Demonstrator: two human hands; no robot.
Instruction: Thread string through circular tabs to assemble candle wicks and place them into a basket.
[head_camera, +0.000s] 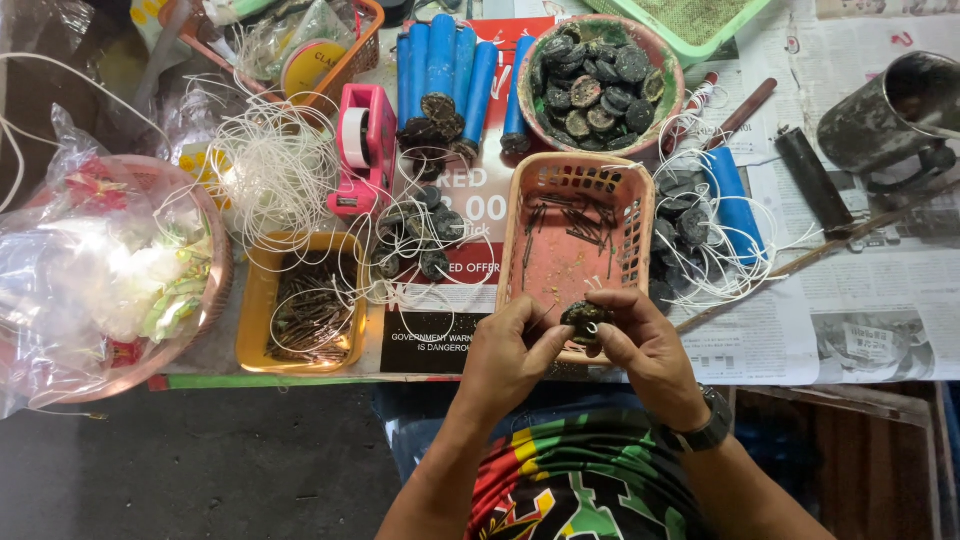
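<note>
1. Both hands met over the near rim of the peach basket. The left hand and right hand each had their grip pinched shut on one small dark disc, held between the fingertips just above the desk.
2. The disc was roundish and lumpy, so no real long axis; I couldn't tell which way its face pointed.
3. Labels-wise: a red and black printed sheet with white lettering lay flat mid-desk, and grey newspaper covered the right side.
4. Materials: the basket was perforated plastic with thin dark nails inside. A yellow tray to the left held more rusty-looking bits. A round bowl up top was full of dark rough discs, next to smooth blue tubes.
5. White string was tangled in loops by a pink tape dispenser. A dull metal can lay on its side, far right.
</note>
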